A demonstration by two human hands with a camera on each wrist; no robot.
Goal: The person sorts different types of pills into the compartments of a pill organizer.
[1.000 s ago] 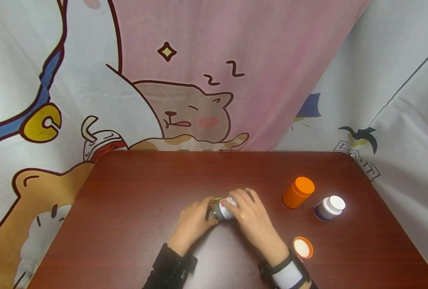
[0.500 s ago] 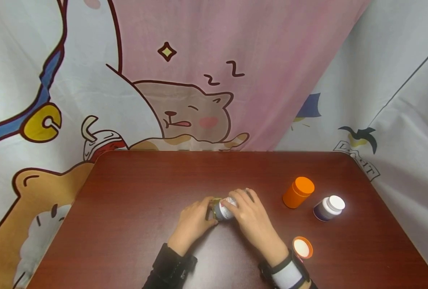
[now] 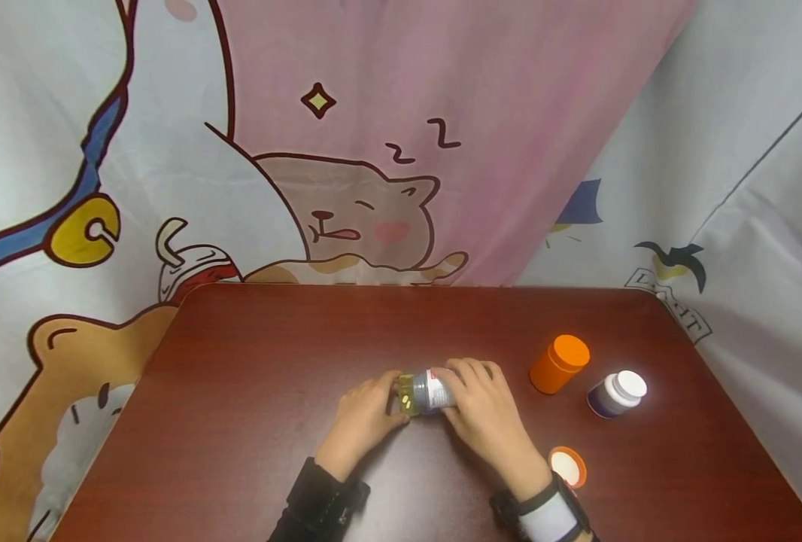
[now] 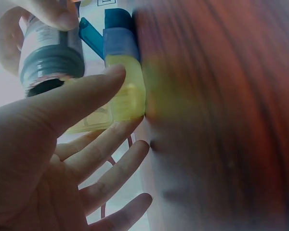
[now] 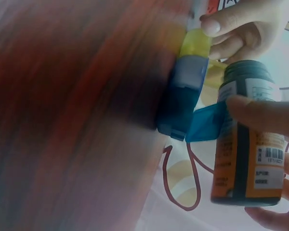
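In the head view my left hand [image 3: 363, 418] pinches the yellow end of a small pill organizer [image 3: 406, 395] at the table's middle. Its sections run yellow, blue and teal in the left wrist view, with a teal lid [image 4: 90, 37] flipped up. Pale pills show in the yellow section from above. My right hand [image 3: 487, 414] grips a dark pill bottle [image 5: 250, 144] with a white and orange label. The bottle is tilted, its uncapped mouth [image 4: 45, 86] pointing toward the yellow section. My right palm hides the bottle's base in the head view.
An orange bottle [image 3: 560, 365] and a white-capped bottle [image 3: 616, 394] stand to the right on the brown table [image 3: 259, 354]. An orange cap [image 3: 567, 467] lies inside-up close to my right wrist. A cartoon-print curtain [image 3: 387, 90] hangs behind the table.
My right hand and the bottle have shifted a little to the right, uncovering more of the yellow section and its pills. My left hand stays in place. The head view has tilted slightly.
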